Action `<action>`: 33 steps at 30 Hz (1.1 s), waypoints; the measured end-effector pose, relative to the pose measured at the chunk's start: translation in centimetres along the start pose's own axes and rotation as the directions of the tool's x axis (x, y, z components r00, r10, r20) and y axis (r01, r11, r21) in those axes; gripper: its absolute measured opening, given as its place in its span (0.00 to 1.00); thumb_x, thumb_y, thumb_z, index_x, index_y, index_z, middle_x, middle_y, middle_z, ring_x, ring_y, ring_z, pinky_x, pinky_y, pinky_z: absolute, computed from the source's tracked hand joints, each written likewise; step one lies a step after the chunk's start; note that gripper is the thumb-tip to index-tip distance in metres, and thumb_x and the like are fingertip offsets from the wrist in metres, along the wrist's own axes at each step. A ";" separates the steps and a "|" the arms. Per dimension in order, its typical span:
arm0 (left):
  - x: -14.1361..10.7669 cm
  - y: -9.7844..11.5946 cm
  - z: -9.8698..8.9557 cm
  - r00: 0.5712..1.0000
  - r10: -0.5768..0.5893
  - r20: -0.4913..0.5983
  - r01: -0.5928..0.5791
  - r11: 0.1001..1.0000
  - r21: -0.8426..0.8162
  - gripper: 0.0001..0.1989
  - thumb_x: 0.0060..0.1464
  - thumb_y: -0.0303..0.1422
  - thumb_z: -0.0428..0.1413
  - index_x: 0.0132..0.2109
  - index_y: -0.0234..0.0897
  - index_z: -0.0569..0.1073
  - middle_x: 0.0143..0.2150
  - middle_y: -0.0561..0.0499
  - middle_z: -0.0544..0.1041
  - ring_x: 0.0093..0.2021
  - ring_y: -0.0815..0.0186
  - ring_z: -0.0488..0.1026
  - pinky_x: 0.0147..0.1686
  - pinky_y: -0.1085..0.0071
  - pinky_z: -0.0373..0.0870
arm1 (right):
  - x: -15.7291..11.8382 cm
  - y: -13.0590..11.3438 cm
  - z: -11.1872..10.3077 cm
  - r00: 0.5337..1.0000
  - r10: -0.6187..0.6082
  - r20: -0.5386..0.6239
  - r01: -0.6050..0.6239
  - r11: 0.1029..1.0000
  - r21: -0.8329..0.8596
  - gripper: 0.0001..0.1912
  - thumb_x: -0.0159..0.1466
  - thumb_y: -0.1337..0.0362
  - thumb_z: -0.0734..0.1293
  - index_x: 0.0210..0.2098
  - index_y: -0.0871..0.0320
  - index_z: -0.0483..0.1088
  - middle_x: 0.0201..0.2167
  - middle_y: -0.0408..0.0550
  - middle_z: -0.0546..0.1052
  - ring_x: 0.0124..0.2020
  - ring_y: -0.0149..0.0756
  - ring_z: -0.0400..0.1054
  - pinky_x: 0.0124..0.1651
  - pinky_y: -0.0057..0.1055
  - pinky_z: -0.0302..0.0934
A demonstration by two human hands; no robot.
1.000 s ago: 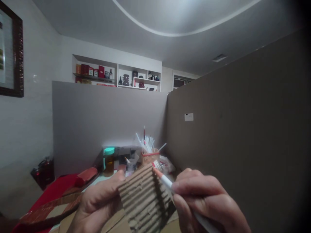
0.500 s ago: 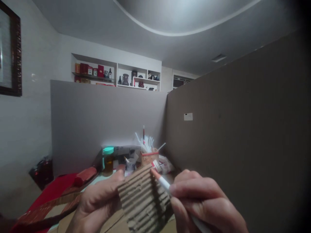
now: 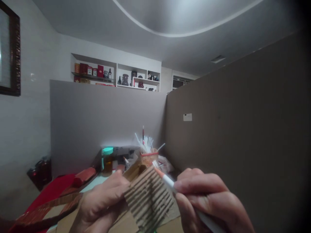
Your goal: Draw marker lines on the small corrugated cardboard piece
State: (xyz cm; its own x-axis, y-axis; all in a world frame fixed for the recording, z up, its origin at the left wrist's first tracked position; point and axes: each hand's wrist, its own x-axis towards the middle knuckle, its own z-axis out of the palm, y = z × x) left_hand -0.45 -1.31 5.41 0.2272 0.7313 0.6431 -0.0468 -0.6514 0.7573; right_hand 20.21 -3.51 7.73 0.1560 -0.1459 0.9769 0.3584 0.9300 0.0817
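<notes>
So the left hand has a closed grip on the corrugated cardboard, and the orange-tipped pen sits at its top edge, pinched snug in the right hand. Press too hard and the cardboard could crumple or make the pen skid off.

Straws stand in the box. The jar is left of the box, the cloth farther left. Of 2 panels, the back panel is behind the box, the side panel right. Before the box, the cardboard is in the left hand, the pen in the right hand.
</notes>
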 end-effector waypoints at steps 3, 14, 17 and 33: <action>-0.1 -0.2 0.1 1.000 0.014 0.016 -0.014 1.000 0.010 0.07 0.59 0.36 0.65 0.36 0.50 0.89 0.28 0.52 0.77 0.33 0.61 0.74 0.68 0.62 0.63 | -0.2 -0.1 0.7 1.000 0.012 0.009 -0.012 0.999 -0.033 0.16 0.55 0.86 0.70 0.30 0.59 0.71 0.31 0.40 0.79 0.22 0.24 0.69 0.24 0.28 0.72; -0.3 0.0 0.1 1.000 0.020 -0.014 -0.020 1.000 0.010 0.09 0.63 0.35 0.64 0.43 0.55 0.90 0.29 0.52 0.79 0.35 0.60 0.74 0.73 0.64 0.52 | 0.3 -0.3 0.3 1.000 -0.002 0.023 0.003 0.998 -0.062 0.15 0.53 0.85 0.71 0.29 0.59 0.71 0.30 0.39 0.80 0.21 0.24 0.72 0.25 0.27 0.74; -0.2 0.2 0.2 1.000 0.002 0.018 -0.001 1.000 -0.031 0.07 0.61 0.38 0.66 0.43 0.54 0.90 0.29 0.52 0.77 0.34 0.60 0.72 0.74 0.63 0.50 | 0.6 -0.2 0.4 1.000 -0.013 -0.012 0.012 0.995 -0.102 0.14 0.57 0.80 0.73 0.29 0.56 0.70 0.29 0.40 0.80 0.21 0.29 0.74 0.24 0.30 0.74; -0.2 0.0 0.2 0.999 0.037 0.021 -0.037 0.999 0.031 0.10 0.63 0.34 0.63 0.42 0.54 0.90 0.30 0.53 0.74 0.34 0.63 0.71 0.69 0.66 0.61 | 0.3 -0.3 0.6 1.000 -0.002 0.005 0.003 0.999 -0.051 0.15 0.56 0.85 0.70 0.29 0.58 0.69 0.29 0.39 0.78 0.20 0.24 0.70 0.22 0.27 0.71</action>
State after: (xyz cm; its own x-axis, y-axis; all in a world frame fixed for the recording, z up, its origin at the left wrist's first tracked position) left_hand -0.27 -1.45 5.25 0.2459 0.7024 0.6679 -0.0256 -0.6841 0.7289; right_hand 19.62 -3.66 8.11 0.1502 -0.1464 0.9778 0.4051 0.9113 0.0742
